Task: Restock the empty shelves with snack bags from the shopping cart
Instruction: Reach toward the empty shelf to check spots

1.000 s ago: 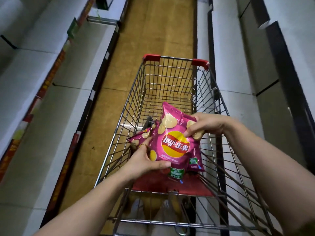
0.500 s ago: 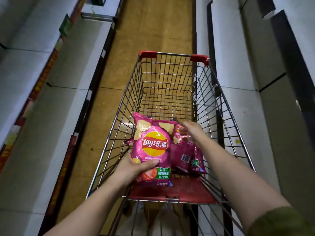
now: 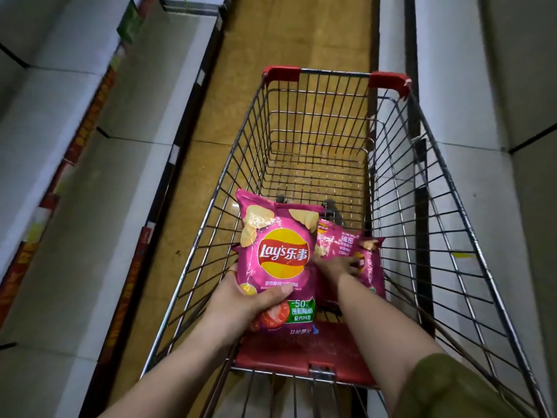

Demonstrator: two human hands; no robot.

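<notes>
The left grip (image 3: 241,300) was clamped on the lower left edge of a bag (image 3: 280,254), thumb across its front. That bag was held upright over the near end of the cart (image 3: 334,74), its long axis running away from the wrist. Just right of it and lower, a second bag (image 3: 369,267) lay tilted on the cart's wire. The right grip (image 3: 334,268) was laid on it and judged nearer for that pick; whether its fingers were closed could not be told. Shelves (image 3: 45,122) stood left of the left grip, within what was judged an easy swing, and more shelving (image 3: 452,86) stood right of the cart.
</notes>
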